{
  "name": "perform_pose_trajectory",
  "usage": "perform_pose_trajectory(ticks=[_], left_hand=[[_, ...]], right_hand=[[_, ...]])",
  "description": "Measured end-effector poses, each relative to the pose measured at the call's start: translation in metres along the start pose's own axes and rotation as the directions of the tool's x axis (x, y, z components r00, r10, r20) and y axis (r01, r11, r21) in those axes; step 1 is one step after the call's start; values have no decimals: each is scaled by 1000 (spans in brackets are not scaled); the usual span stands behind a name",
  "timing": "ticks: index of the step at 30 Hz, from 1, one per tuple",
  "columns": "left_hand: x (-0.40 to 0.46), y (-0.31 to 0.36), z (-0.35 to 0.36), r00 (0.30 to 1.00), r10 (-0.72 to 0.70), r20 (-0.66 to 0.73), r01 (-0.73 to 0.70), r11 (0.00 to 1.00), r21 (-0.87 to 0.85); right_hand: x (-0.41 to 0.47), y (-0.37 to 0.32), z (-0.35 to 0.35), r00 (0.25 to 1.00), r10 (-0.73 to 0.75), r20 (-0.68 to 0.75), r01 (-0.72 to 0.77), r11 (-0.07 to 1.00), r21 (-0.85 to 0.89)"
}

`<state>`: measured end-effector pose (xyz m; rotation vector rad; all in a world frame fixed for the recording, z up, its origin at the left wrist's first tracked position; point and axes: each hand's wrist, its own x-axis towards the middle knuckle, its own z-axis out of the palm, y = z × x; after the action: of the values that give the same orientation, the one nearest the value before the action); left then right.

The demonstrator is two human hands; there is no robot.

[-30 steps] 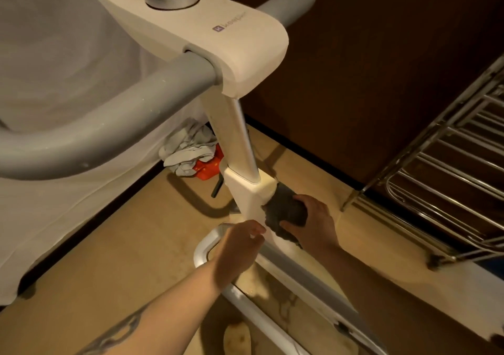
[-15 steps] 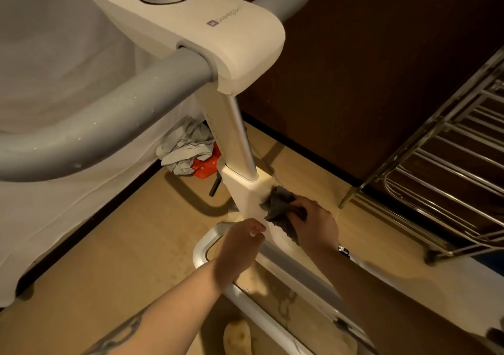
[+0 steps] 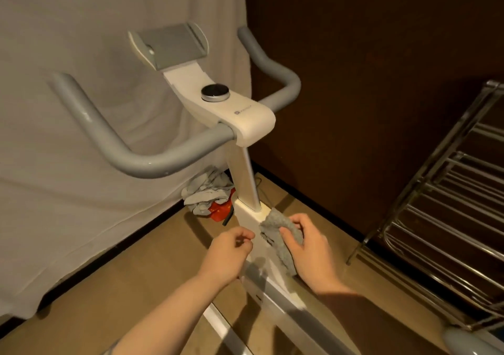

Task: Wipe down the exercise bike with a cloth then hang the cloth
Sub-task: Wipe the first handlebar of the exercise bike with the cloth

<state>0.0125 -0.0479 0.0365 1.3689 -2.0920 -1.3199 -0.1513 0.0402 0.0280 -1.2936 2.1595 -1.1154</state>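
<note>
Head view: brown floor (image 3: 114, 286), pale sheet (image 3: 68, 109) hung at 10 o'clock, dark wall (image 3: 368, 68) at 1 o'clock. Exercise bike (image 3: 242, 120) centre frame, grey handlebars (image 3: 131, 155) spreading toward 9 and 1 o'clock, round dial (image 3: 215, 92) on the white console. Right hand (image 3: 308, 248) at 5 o'clock, fingers curled round a grey cloth (image 3: 278, 232) pressed to the white frame just below the post. Left hand (image 3: 229, 253) at 6 o'clock just beside the frame, fingers curled, holding nothing. Crumpled grey rags (image 3: 207, 188) and something red (image 3: 221, 210) on the floor behind the post. Metal drying rack (image 3: 441, 204) at 3 o'clock.
</note>
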Motion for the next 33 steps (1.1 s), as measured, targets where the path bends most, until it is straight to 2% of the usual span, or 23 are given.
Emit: perform_pose_trajectory(ticks=[8,12,20,27,33], left_hand=[[-62,48,-29,983,65,-175,-51,995,80],[-81,70,-43,960,87,-265,-78,996,44],[-78,83,-79,938,146,-316,-128,989,78],[-49,82,-118,909,231,-346,-198,972,130],[-29,79,-126,846,396,-357,-357,918,173]], right_hand=[[-28,-42,-34,984,-177,-6,177,981,86],[-30,-62,-42,969,-245,7,243,965,95],[-12,-107,-36,949,-315,-18,315,941,123],[31,-141,-11,951,-296,-87,306,942,140],[62,-161,-2,941,-174,-291,238,950,200]])
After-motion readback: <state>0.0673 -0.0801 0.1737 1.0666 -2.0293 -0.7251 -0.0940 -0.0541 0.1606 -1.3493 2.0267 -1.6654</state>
